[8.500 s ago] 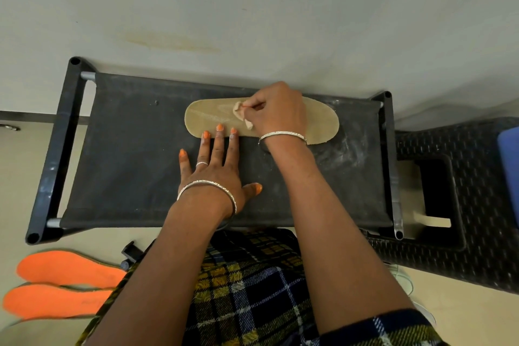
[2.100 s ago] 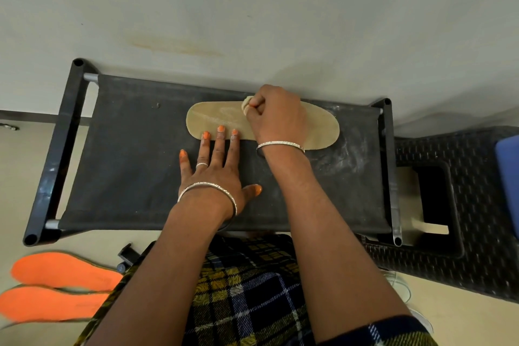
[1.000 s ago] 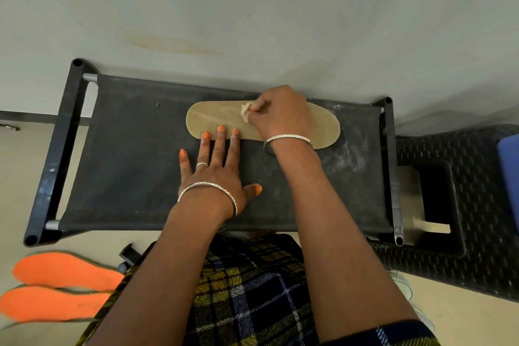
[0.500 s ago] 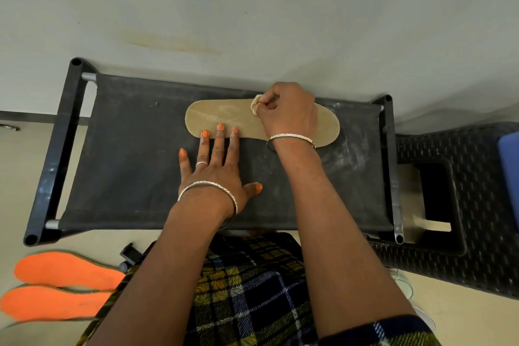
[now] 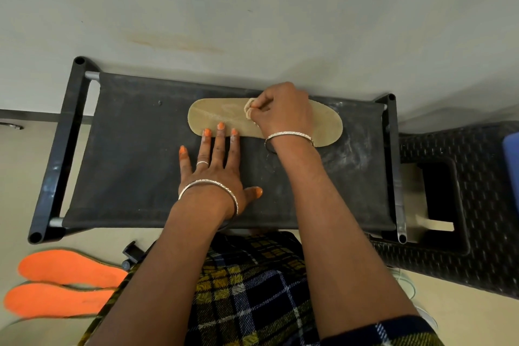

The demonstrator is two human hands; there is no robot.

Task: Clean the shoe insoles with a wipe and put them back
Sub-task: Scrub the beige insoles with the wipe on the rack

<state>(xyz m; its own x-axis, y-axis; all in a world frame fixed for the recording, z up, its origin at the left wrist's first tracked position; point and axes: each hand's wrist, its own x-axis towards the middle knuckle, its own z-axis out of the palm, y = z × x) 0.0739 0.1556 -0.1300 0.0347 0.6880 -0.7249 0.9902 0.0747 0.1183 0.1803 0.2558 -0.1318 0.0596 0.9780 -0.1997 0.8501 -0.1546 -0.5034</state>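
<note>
A tan insole (image 5: pixel 219 114) lies flat along the far side of a black fabric shelf (image 5: pixel 134 166). My right hand (image 5: pixel 283 112) rests on the middle of the insole and grips a small crumpled wipe (image 5: pixel 249 108), pressing it onto the surface. My left hand (image 5: pixel 216 168) lies flat on the fabric with straight fingers, three fingertips pressing the insole's near edge. A pair of orange insoles (image 5: pixel 67 284) lies on the floor at the lower left.
The shelf's black frame (image 5: pixel 60 143) stands against a pale wall (image 5: pixel 252 8). A dark woven plastic stool (image 5: pixel 477 205) sits to the right, with a blue object (image 5: pixel 512 160) at the frame's edge. White shoes (image 5: pixel 407 286) peek out beside my right arm.
My right hand has been rubbing the wipe back and forth in small strokes over the middle of the tan insole. The left hand has stayed in place.
</note>
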